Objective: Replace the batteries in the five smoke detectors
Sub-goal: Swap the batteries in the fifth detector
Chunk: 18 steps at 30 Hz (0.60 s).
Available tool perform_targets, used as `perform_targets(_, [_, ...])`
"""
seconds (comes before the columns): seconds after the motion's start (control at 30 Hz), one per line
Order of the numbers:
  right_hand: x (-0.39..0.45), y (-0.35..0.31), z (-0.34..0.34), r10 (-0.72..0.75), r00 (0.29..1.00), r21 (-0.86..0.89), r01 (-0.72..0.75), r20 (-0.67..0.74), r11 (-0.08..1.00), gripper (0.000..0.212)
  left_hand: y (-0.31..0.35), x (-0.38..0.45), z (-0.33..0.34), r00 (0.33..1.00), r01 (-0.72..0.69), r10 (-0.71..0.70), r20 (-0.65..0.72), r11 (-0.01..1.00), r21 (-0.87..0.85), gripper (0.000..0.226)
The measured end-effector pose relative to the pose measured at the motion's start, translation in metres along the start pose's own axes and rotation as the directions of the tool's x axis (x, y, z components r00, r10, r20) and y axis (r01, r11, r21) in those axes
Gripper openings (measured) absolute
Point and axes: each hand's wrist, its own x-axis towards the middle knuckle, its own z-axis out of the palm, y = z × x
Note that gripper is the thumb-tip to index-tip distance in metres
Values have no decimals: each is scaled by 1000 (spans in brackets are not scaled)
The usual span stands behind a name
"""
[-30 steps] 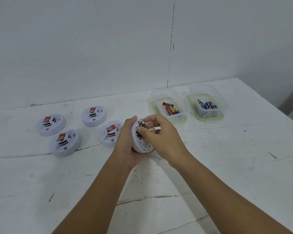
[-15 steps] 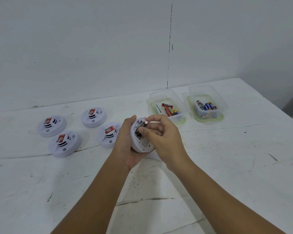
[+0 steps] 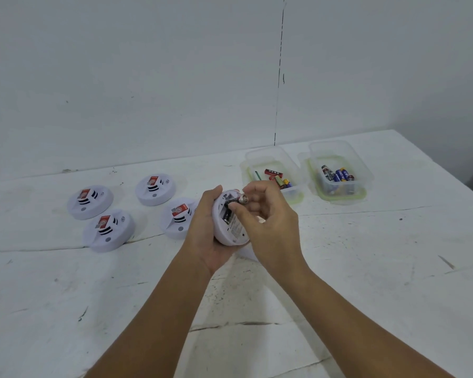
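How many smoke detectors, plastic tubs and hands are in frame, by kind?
Round white smoke detectors: 5, four on the table and one held in the left hand
Clear plastic tubs holding batteries: 2
Hands: 2, left, right
Total: 9

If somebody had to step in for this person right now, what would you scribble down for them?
Left hand: grips the open smoke detector, back side up, held above the table.
Right hand: pinches a battery at the detector's battery slot; one end sticks out, so it is not seated.
Four other smoke detectors lie face up on the left.
Two clear tubs at the back right hold loose batteries: left tub, right tub. Which holds fresh ones I cannot tell.
Done: the held detector is opened.
Left: finish this battery swap, close the detector, then handle the other four.
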Motion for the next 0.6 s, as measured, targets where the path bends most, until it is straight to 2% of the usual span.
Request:
perform_targets(0.1, [-5, 6, 4, -231, 972, -245, 234, 42, 941, 19, 1, -2, 2, 1000, 10, -10, 5, 999, -32, 38])
perform_targets(0.13, [-7, 9, 4, -266, 962, -281, 271, 56, 921, 19, 2, -3, 2, 1000, 23, -23, 7, 999, -48, 37])
perform_targets(0.33, [-10, 16, 2, -199, 969, -241, 230, 145, 943, 25, 5, -2, -5, 999, 24, -26, -24, 997, -79, 35])
perform_targets(0.6, [-6, 14, 7, -188, 978, -202, 203, 94, 958, 22, 7, -4, -3, 999, 40, -38, 19, 990, -133, 35])
